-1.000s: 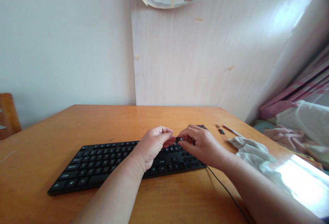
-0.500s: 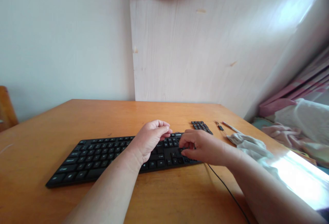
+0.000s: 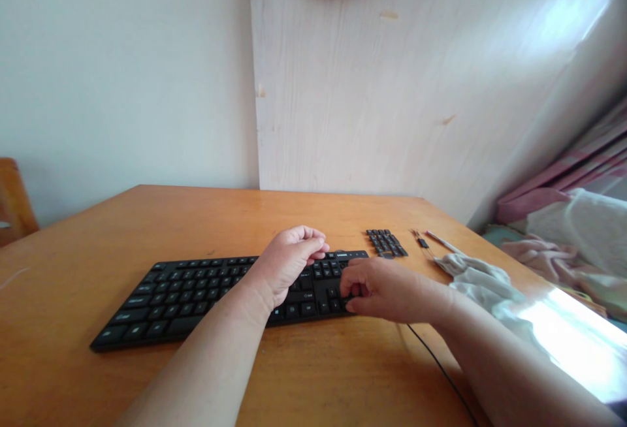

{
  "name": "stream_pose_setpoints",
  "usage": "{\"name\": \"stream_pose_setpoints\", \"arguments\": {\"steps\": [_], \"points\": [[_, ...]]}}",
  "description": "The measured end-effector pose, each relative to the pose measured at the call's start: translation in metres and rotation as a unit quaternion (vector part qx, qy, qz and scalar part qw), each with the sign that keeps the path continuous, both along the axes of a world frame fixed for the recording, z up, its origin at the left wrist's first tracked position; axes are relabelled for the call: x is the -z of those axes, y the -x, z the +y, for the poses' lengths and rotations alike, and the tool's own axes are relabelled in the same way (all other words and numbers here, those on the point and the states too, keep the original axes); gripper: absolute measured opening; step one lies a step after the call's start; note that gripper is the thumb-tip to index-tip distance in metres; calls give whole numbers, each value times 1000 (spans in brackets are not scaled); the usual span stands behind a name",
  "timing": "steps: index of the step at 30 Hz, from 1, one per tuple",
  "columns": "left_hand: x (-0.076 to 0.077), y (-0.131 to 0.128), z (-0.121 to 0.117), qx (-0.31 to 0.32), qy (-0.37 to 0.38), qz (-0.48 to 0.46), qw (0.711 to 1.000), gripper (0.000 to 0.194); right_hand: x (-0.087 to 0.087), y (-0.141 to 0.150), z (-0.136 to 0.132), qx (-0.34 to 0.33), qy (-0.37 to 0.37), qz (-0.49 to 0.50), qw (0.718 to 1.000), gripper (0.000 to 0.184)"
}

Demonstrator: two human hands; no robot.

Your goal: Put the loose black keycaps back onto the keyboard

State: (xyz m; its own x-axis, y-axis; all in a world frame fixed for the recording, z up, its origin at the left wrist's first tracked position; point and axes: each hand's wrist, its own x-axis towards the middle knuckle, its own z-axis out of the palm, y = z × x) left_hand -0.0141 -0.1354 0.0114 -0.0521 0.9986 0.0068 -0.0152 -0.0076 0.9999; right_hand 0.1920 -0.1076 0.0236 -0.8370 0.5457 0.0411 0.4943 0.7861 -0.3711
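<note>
Head view: left hand (image 3: 294, 260), right hand (image 3: 385, 288) at keyboard (image 3: 196, 296), keys (image 3: 386, 242) beyond.

Keyboard (image 3: 206, 296), black: white legends on keys, most too small to read. Bottom-row key (image 3: 275, 313): a Windows sign. Arrow key (image 3: 324, 305): a small arrow, seemingly pointing left. Brand lettering (image 3: 341, 254), pale, along the keyboard's far edge toward the right: illegible. Separate keycaps (image 3: 386, 242), black: pale marks, illegible.
</note>
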Motion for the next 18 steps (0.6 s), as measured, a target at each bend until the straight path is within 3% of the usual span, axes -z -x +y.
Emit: {"name": "stream_pose_setpoints", "arguments": {"steps": [18], "points": [[-1, 0, -2, -2, 1, 12, 1000, 20, -3, 0, -1, 36, 36, -59, 997, 10]]}}
